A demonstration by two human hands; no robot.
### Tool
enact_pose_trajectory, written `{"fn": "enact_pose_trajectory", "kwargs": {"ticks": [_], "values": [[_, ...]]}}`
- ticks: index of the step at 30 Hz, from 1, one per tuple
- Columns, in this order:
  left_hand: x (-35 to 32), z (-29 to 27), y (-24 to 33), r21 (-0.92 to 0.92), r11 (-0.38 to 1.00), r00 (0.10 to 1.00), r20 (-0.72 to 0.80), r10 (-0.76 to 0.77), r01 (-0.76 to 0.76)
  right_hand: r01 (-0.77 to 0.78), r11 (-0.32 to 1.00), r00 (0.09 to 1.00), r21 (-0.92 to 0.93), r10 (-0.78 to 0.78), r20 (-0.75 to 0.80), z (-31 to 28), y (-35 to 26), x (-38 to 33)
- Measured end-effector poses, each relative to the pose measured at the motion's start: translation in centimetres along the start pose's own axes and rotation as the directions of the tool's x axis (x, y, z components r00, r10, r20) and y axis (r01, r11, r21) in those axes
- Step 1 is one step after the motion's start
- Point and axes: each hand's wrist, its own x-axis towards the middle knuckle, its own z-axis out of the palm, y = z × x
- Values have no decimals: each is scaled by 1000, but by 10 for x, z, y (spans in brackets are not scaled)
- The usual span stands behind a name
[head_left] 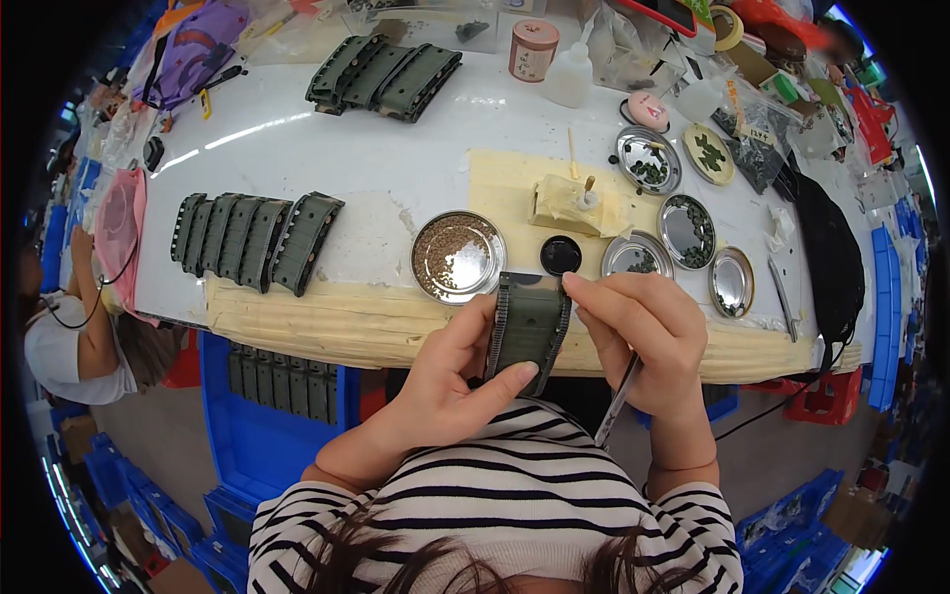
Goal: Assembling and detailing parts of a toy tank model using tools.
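My left hand (450, 381) grips a dark green curved plastic part (531, 322) with ridged side edges, its thumb across the lower end. At the part's upper right corner, the thumb and forefinger of my right hand (648, 332) are pinched together. Whatever lies between those fingertips is too small to make out. Tucked in the same hand is a slim metal tool that looks like tweezers (618, 401), pointing down toward my body. Just beyond the part sits a small round black dish (561, 254). A steel dish (421, 282) of tiny brown pieces stands to its left.
More green curved parts stand in a row (237, 238) at left and a group (381, 77) farther back. Steel dishes (687, 230) with small green pieces, a taped block (574, 208) and tweezers (782, 297) lie to the right. Below the table edge is a blue crate (233, 436).
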Motion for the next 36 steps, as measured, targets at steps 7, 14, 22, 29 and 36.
{"fn": "enact_pose_trajectory", "kwargs": {"ticks": [7, 14, 22, 29, 36], "values": [[-1, -7, 13, -353, 907, 972, 131, -194, 229, 66, 990, 997, 123, -69, 24, -6, 13, -2], [-1, -12, 14, -446, 832, 941, 229, -250, 330, -129, 943, 991, 306, 129, 21, -4, 2, 1], [-1, -19, -5, -596, 757, 959, 241, -150, 268, -175, 857, 963, 484, 251, -95, -12, 0, -1], [2, -17, -7, -641, 714, 958, 224, -179, 283, -255, 943, 967, 215, 249, 56, -45, -10, 4], [-1, -19, -4, -595, 764, 965, 213, -150, 250, -92, 988, 994, 128, 83, 75, -45, -22, 17]]}}
